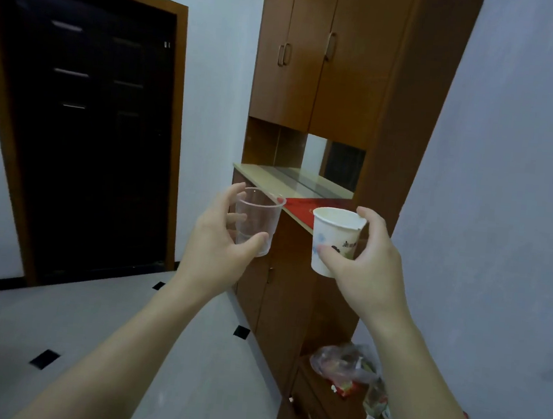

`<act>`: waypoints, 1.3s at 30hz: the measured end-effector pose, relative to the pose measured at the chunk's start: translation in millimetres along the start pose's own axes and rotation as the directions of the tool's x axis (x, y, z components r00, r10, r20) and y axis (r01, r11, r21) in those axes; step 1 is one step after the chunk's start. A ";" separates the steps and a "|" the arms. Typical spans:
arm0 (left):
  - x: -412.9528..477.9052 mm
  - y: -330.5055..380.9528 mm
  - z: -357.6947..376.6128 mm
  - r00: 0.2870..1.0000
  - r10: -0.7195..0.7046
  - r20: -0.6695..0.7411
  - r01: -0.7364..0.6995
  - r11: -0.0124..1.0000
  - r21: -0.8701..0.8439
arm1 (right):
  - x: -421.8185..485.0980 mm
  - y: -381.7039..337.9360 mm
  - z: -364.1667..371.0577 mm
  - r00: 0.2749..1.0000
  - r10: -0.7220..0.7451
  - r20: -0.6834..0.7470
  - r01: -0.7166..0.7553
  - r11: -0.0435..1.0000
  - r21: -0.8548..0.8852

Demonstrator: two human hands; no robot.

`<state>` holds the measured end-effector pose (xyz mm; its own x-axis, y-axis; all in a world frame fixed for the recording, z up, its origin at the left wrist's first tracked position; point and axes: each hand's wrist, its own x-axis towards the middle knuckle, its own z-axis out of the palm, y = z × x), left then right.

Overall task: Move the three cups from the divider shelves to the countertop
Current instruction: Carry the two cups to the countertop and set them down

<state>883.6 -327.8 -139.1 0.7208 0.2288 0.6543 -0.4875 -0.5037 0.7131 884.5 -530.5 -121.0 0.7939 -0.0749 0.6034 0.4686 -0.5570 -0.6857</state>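
My left hand grips a clear plastic cup, upright, held in the air just in front of the left end of the countertop. My right hand holds a white paper cup with a blue and dark print, also upright, in front of the countertop's near edge. The countertop is a pale ledge in a brown wooden cabinet, with a red mat on its near part. No third cup or divider shelf is in view.
A dark door in a brown frame stands to the left. Plastic bags and packets lie on a low ledge at the cabinet's foot, lower right. The floor is pale tile with small black squares. A blue-white wall is at the right.
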 end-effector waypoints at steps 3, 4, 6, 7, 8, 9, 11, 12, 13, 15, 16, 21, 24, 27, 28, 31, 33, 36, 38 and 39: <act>46.7 -39.7 -0.2 1.000 -0.005 0.009 0.005 1.000 -0.007 | 39.2 6.7 47.1 1.000 -0.002 0.001 0.002 1.000 -0.012; 61.5 -51.2 0.9 1.000 -0.005 0.019 0.005 1.000 -0.013 | 51.0 10.0 60.9 1.000 0.001 -0.003 -0.001 1.000 -0.013; 89.6 -72.5 4.8 1.000 0.001 0.026 -0.001 1.000 -0.013 | 73.4 17.5 84.8 1.000 0.010 -0.008 -0.010 1.000 -0.014; 102.6 -82.6 7.8 1.000 0.002 0.026 -0.002 1.000 -0.013 | 84.5 22.0 95.4 1.000 0.015 -0.008 -0.016 1.000 -0.018; 114.8 -92.9 11.6 1.000 0.003 0.030 -0.003 1.000 -0.017 | 96.0 27.2 105.4 1.000 0.019 -0.008 -0.019 1.000 -0.021; 126.6 -103.1 16.8 0.999 0.004 0.038 -0.003 1.000 -0.022 | 107.9 33.0 114.8 1.000 0.021 -0.009 -0.021 1.000 -0.023; 148.8 -124.0 29.6 0.999 0.006 0.053 -0.004 1.000 -0.023 | 132.4 48.1 133.6 0.999 0.029 -0.016 -0.030 0.999 -0.025; 160.1 -135.0 36.9 0.998 0.007 0.057 -0.006 1.000 -0.021 | 145.1 56.9 143.2 0.999 0.033 -0.021 -0.033 0.999 -0.024; 171.9 -145.8 44.9 0.998 0.009 0.060 -0.008 1.000 -0.019 | 158.0 67.3 152.7 0.999 0.031 -0.025 -0.031 0.999 -0.024; 196.7 -167.5 62.0 0.998 0.006 0.064 -0.005 1.000 -0.017 | 184.4 89.3 171.1 0.999 0.021 -0.027 -0.022 1.000 -0.018; 209.7 -177.9 71.2 0.998 0.004 0.067 -0.003 1.000 -0.021 | 198.1 100.9 179.1 0.999 0.020 -0.027 -0.020 1.000 -0.011; 281.5 -226.9 125.2 0.997 0.003 0.072 -0.002 1.000 -0.005 | 277.7 156.8 216.4 0.999 0.007 -0.050 -0.007 1.000 0.005; 323.4 -252.6 152.2 0.998 -0.015 0.057 0.015 1.000 -0.005 | 328.2 183.2 238.8 0.999 0.006 -0.041 -0.007 0.999 -0.032; 363.5 -279.2 172.1 0.999 -0.028 0.042 0.028 1.000 -0.007 | 373.3 202.2 262.3 1.000 0.010 -0.024 -0.011 0.999 -0.035; 376.3 -289.3 177.4 0.999 -0.031 0.038 0.032 0.999 -0.006 | 387.0 207.3 271.0 1.000 0.010 -0.017 -0.011 0.999 -0.032; 412.8 -322.3 190.4 0.998 -0.046 0.030 0.047 0.999 -0.007 | 423.4 220.3 301.6 1.000 0.008 0.008 -0.008 0.999 -0.034; 436.3 -345.3 196.4 0.998 -0.052 0.028 0.052 0.999 -0.010 | 444.8 227.9 323.8 1.000 0.005 0.012 -0.004 0.999 -0.043; 473.0 -383.4 201.8 0.998 -0.043 0.038 0.043 0.999 -0.014 | 475.1 239.7 360.8 1.000 0.015 0.004 -0.015 0.999 -0.050; 499.0 -411.5 203.7 0.997 -0.043 0.065 0.045 0.998 -0.036 | 495.1 246.3 388.4 0.999 0.034 -0.006 -0.035 0.997 -0.071; 512.4 -427.0 204.7 0.996 -0.043 0.078 0.046 0.998 -0.045 | 505.3 249.0 402.5 0.999 0.041 -0.011 -0.042 0.996 -0.083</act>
<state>1561.9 -166.1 -159.8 0.7772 0.1840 0.6017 -0.4754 -0.4547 0.7532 1558.3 -374.2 -150.6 0.8083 -0.1066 0.5791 0.4011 -0.6203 -0.6740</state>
